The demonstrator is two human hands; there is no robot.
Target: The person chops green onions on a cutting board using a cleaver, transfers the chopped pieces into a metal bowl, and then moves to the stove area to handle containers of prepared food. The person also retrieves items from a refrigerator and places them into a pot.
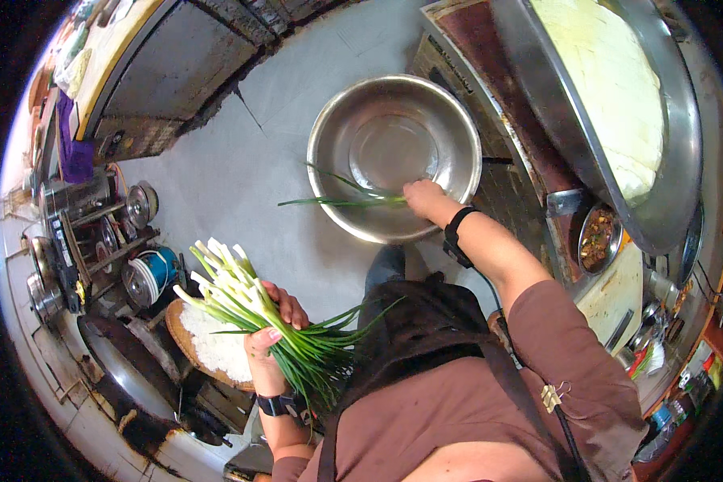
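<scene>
My left hand (280,316) grips a thick bunch of scallions (256,301). Their white root ends point up and to the left, and the green leaves fan out towards my apron. Over the near right part of a large round stainless steel basin (391,144), my right hand (425,199) pinches a few scallion stalks (355,200). Their green tips reach left, past the basin's rim. Apart from these stalks, I see only bare metal inside the basin. Fingers of the right hand are partly hidden by its back.
A woven tray of white rice-like food (217,340) and a wok (126,367) are at left. On the right, a big metal vessel with a pale mass (608,102) stands beside a bowl of chopped food (599,238) and a cutting board (611,301). A grey cabinet (175,66) borders the floor.
</scene>
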